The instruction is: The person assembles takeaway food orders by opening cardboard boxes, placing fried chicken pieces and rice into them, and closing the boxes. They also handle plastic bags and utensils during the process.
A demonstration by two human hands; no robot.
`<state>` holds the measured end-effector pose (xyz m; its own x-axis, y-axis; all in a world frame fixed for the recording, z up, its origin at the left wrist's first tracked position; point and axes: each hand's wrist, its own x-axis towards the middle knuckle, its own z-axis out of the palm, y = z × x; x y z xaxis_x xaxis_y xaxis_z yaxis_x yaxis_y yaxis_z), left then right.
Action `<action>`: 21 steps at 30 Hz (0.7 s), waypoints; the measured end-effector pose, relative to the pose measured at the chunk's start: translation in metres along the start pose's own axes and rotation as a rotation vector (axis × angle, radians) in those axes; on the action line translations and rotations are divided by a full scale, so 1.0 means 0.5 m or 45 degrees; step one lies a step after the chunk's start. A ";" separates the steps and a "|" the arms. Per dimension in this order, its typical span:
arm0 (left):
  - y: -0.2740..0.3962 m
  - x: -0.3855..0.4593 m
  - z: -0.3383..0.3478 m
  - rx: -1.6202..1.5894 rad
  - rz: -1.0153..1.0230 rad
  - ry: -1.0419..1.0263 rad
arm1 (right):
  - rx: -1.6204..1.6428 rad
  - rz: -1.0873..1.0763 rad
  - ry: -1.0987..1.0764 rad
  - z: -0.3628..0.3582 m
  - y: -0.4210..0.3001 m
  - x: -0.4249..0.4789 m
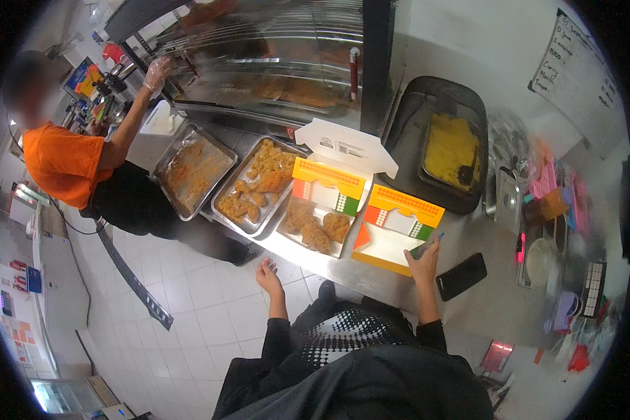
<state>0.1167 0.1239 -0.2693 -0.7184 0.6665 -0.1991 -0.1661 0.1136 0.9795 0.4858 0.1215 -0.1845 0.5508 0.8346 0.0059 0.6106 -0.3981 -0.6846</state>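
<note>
My right hand (424, 260) is at the front right edge of an open, empty cardboard food box (383, 262), with something thin and blue-tipped at its fingers; whether it grips the box is unclear. Beside it stands an open box (336, 252) holding several pieces of fried chicken (315, 236), its white lid (341, 142) folded back. My left hand (269, 274) is raised over the floor in front of the counter, fingers curled, with nothing clearly visible in it. Left of the boxes lies a metal tray (253, 230) with fried chicken pieces (266, 178).
Another metal tray (191, 211) holds crumbs. Behind stands a glass display cabinet (273, 63). A black container (399, 173) holds a pan of yellow food (449, 147). A black phone (462, 276) lies right of my right hand. A co-worker in an orange shirt (63, 163) reaches toward the cabinet.
</note>
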 end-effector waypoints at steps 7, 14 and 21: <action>-0.007 -0.020 0.000 -0.091 -0.111 0.001 | -0.026 0.067 -0.232 0.009 0.000 0.019; 0.000 -0.025 -0.016 -0.185 -0.069 0.006 | 0.008 0.029 -0.280 0.009 -0.001 0.020; -0.026 -0.032 -0.026 -0.215 -0.128 -0.006 | 0.035 0.042 -0.285 0.008 0.009 0.020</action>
<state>0.1218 0.1023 -0.2793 -0.6893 0.6618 -0.2949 -0.3481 0.0544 0.9359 0.4914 0.1296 -0.1905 0.4282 0.8862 -0.1768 0.5770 -0.4187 -0.7013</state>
